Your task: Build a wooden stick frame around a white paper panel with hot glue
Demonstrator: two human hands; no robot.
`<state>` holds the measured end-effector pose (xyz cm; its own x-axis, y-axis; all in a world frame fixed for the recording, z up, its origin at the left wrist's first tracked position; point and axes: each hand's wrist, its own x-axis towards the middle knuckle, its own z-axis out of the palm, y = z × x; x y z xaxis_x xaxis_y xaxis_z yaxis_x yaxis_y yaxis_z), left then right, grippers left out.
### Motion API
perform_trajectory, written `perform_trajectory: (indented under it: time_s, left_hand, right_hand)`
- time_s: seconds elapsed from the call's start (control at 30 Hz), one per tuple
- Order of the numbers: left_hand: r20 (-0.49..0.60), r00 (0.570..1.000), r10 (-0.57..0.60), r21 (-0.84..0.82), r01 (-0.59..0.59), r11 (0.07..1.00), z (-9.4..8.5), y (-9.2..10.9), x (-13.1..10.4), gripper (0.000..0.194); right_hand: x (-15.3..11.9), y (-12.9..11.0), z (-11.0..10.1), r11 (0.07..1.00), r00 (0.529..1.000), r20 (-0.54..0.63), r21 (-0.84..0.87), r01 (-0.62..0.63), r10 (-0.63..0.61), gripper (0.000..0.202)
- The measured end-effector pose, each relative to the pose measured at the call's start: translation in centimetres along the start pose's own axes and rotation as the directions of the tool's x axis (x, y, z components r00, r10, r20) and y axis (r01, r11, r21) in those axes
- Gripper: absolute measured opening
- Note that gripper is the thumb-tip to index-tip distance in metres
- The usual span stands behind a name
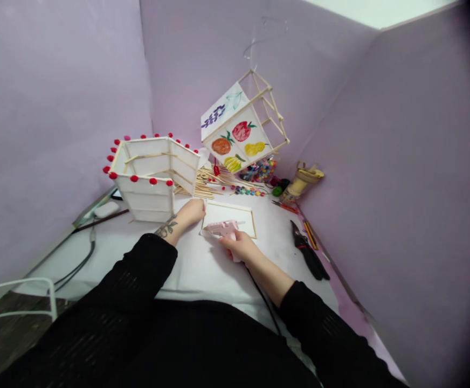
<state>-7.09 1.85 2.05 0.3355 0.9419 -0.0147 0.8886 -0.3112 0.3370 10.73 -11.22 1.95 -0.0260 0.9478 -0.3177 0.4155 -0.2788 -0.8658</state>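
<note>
A pink glue gun is gripped in my right hand, its nozzle pointing left over the lower left corner of a flat frame. That frame, made of thin wooden sticks on white paper or cloth, lies on the white table covering. At the frame's upper left corner is my left hand, with its fingers closed; what they hold, if anything, is too small to make out. A black cord runs from the glue gun down past my right forearm.
A white box-like structure edged with red pompoms stands left. A lantern with painted fruit hangs behind. Wooden sticks and colourful beads lie at the back. Black pruning shears and a yellow cutter are right.
</note>
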Motion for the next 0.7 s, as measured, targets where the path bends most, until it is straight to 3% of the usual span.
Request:
perform_trajectory:
  time_s: [0.23, 0.7]
  left_hand:
    - [0.024, 1.0, 0.001, -0.006, -0.001, 1.0, -0.34, 0.32, -0.16, 0.017]
    - [0.027, 1.0, 0.002, 0.006, -0.002, 1.0, -0.28, 0.3, -0.15, 0.019]
  right_hand:
    - [0.55, 0.45, 0.42, 0.996, 1.0, -0.013, -0.086, 0.027, -0.029, 0.029]
    - [0.74, 0.46, 0.27, 0.998, 1.0, 0.003, -0.058, 0.025, -0.025, 0.031]
